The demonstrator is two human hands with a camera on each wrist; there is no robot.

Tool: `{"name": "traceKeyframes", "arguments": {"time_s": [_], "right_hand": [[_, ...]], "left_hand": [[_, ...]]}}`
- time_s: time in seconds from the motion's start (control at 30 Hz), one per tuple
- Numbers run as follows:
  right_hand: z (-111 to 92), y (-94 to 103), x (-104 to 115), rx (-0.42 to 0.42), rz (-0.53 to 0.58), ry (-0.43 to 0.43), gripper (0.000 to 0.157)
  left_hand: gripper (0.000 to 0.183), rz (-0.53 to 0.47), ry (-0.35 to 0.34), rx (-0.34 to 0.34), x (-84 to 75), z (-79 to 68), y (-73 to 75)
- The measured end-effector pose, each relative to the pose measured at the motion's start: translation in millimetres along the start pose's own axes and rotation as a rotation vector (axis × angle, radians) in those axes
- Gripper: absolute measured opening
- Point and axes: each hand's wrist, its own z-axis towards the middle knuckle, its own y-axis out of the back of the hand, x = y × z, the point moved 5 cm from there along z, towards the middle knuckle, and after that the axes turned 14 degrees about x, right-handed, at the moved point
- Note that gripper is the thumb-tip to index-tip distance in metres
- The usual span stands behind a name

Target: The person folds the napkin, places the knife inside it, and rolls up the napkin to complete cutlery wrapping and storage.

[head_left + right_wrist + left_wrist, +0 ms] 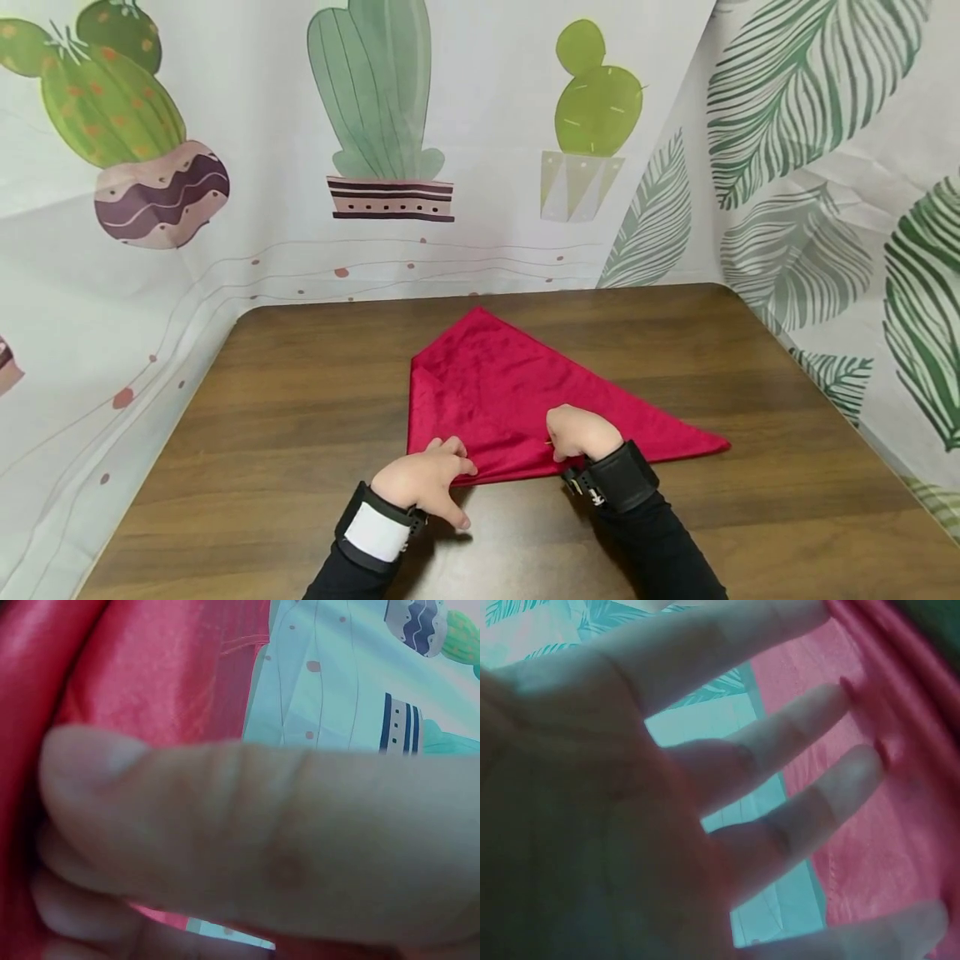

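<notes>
A folded red cloth (495,392) with a soft sheen lies on the wooden table, its long point reaching right and another corner at the back. My left hand (423,479) is at the cloth's near left corner, fingers spread and fingertips touching the fabric. In the left wrist view, the straight fingers (810,817) meet a fold of it. Along the near edge, further right, my right hand (585,432) has its fingers curled and pinches the cloth. The right wrist view shows the thumb (97,761) lying over the bent fingers, against the red fabric.
The brown wooden table (300,383) has rounded back corners. Behind it hangs a white curtain (487,125) printed with potted cacti, and a leaf-printed one (802,167) hangs at the right. Both wrists wear black straps, the left with a white patch (375,533).
</notes>
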Motion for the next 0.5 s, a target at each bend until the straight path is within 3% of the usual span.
{"name": "traceKeyframes", "arguments": {"time_s": [0.23, 0.4, 0.5], "right_hand": [[-2.9, 0.5, -3.4, 0.009, 0.057, -0.066, 0.028], [-23.6, 22.9, -12.8, -0.086, 0.12, -0.045, 0.016], [-38.7, 35.7, -27.4, -0.157, 0.176, -0.052, 0.018]], "left_hand": [[0.056, 0.026, 0.009, -0.013, 0.4, 3.1, -4.3], [0.056, 0.031, 0.012, -0.019, 1.3, 5.8, -4.6], [0.055, 0.027, 0.018, -0.021, 2.5, 5.1, -2.4]]}}
